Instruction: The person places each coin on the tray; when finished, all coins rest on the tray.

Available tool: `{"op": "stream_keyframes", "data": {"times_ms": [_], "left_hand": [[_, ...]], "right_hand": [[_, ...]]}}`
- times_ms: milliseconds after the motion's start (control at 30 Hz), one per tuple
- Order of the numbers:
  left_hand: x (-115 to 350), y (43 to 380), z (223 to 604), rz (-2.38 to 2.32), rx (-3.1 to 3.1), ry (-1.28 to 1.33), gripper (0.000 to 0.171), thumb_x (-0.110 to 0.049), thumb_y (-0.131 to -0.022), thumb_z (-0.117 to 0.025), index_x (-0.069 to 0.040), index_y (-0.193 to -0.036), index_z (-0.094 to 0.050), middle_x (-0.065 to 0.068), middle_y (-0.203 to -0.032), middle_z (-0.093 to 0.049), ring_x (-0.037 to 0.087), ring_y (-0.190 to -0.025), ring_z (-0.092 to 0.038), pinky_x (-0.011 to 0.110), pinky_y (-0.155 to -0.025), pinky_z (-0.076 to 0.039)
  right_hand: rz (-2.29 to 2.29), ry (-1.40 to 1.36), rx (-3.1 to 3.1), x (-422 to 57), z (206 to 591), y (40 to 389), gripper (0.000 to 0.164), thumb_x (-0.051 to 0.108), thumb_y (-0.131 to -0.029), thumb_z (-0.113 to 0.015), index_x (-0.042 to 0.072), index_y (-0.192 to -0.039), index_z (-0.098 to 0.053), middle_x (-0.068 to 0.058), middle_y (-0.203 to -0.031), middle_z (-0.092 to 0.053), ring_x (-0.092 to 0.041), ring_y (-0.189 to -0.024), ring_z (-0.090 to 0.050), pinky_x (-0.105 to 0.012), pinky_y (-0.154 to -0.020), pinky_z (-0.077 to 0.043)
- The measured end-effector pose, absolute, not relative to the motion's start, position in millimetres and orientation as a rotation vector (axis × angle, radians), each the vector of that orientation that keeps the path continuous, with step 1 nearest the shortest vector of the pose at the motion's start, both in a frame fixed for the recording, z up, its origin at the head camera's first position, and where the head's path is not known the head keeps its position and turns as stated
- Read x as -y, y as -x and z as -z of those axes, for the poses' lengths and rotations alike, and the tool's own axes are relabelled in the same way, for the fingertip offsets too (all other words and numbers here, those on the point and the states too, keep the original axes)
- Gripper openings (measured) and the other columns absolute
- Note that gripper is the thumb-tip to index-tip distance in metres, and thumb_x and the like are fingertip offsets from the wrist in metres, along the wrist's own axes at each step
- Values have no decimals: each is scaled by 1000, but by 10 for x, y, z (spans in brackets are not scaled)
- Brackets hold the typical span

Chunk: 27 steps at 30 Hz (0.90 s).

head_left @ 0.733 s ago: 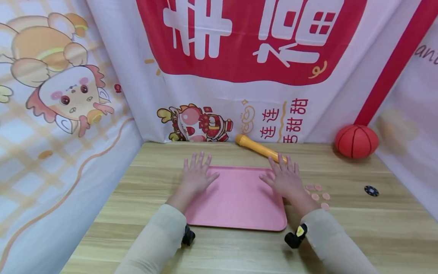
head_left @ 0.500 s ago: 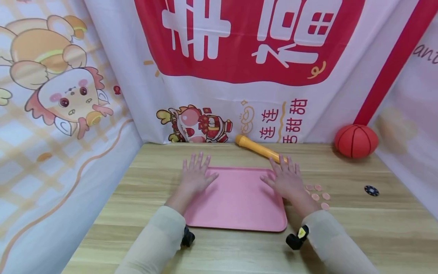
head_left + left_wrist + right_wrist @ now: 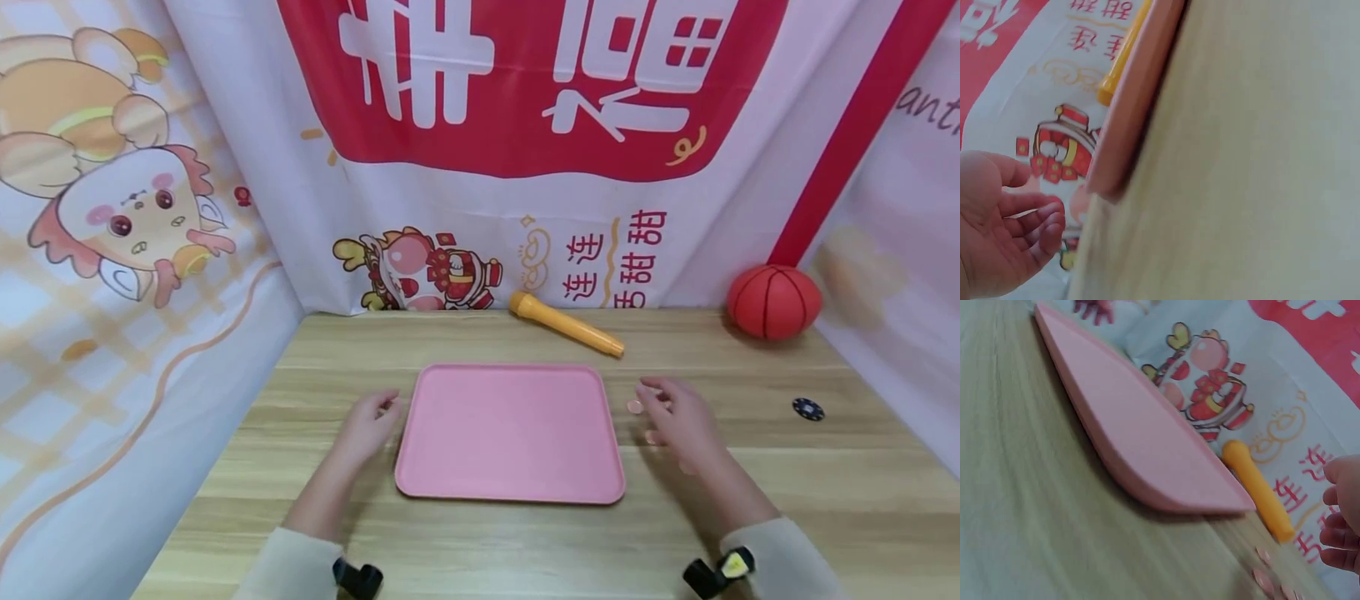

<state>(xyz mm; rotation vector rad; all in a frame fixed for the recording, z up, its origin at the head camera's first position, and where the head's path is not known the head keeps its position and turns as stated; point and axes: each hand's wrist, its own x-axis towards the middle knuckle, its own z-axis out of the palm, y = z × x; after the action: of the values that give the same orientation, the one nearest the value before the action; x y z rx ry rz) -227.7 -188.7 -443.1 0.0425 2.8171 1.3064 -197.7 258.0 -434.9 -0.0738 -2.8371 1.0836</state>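
Observation:
A pink rectangular tray (image 3: 510, 433) lies bare in the middle of the wooden table. To its left, close to the rim, hovers my left hand (image 3: 369, 427), fingers loosely curled around nothing; the left wrist view shows the same bent fingers (image 3: 1044, 228) near the tray's corner. My right hand (image 3: 684, 421) is on the other side, over several small pinkish discs (image 3: 635, 407), partly hiding them. Its fingers are loosely bent too, and nothing shows between them. More of the pinkish discs (image 3: 1263, 580) appear below that hand in the right wrist view.
Behind the tray an orange toy microphone (image 3: 566, 323) lies slantwise. A red toy basketball (image 3: 775, 302) sits in the back right corner, with a black poker chip (image 3: 808, 409) in front of it. Printed cloth (image 3: 420, 192) walls the table at the back and both sides.
Both hands have left the tray's far corners, moving outward and back toward the person. Their spread fingers have become loosely curled. The tray, microphone and ball stay put; the head view shifts slightly.

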Motion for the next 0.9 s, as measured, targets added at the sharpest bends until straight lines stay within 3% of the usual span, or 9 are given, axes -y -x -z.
{"op": "stream_keyframes", "data": {"times_ms": [67,167,333,567,767,900], "left_hand": [[1955,2199,4497,-1377,-2753,7,46,-20,-100,-50,8,-136,-51,23,-119,-62,27,-98,-63,33,-78,-56],[2002,2100,4584,-1455,-2656,50,44,-17,-99,-51,9,-135,-51,24,-120,-62,23,-94,-63,29,-76,-55],[1977,2025,4678,-1614,-2503,49,45,-12,-97,-55,15,-134,-48,29,-121,-61,16,-90,-64,27,-75,-56],[1963,2007,4728,-1689,-2439,29,45,-5,-93,-59,13,-133,-50,23,-110,-65,12,-74,-58,22,-60,-51],[1969,1980,4760,-1753,-2383,-29,52,1,-85,-63,14,-133,-51,27,-115,-64,11,-80,-60,21,-64,-54],[1966,1976,4780,-1765,-2390,-27,53,2,-82,-65,12,-133,-52,26,-116,-64,12,-84,-61,22,-67,-55]], "right_hand": [[-1172,164,2858,-2685,4373,1874,65,56,-100,-37,6,-139,-51,-19,-123,-55,-30,-93,-61,-37,-70,-54],[-1201,240,2876,-2847,4444,1748,63,56,-100,-35,9,-138,-53,-16,-124,-56,-28,-100,-56,-32,-74,-51],[-1200,270,2946,-3047,4565,1603,57,52,-99,-45,9,-134,-57,-14,-119,-60,-26,-102,-55,-29,-76,-50],[-1098,277,3052,-3154,4631,1497,62,51,-94,-56,4,-134,-58,-10,-104,-62,-23,-93,-54,-29,-72,-43],[-1016,172,3066,-3178,4707,1469,52,47,-89,-66,5,-119,-68,-10,-108,-69,-24,-98,-60,-42,-82,-49],[-962,171,3077,-3187,4726,1475,43,42,-88,-69,6,-112,-71,-7,-103,-69,-21,-93,-59,-37,-78,-47]]}}
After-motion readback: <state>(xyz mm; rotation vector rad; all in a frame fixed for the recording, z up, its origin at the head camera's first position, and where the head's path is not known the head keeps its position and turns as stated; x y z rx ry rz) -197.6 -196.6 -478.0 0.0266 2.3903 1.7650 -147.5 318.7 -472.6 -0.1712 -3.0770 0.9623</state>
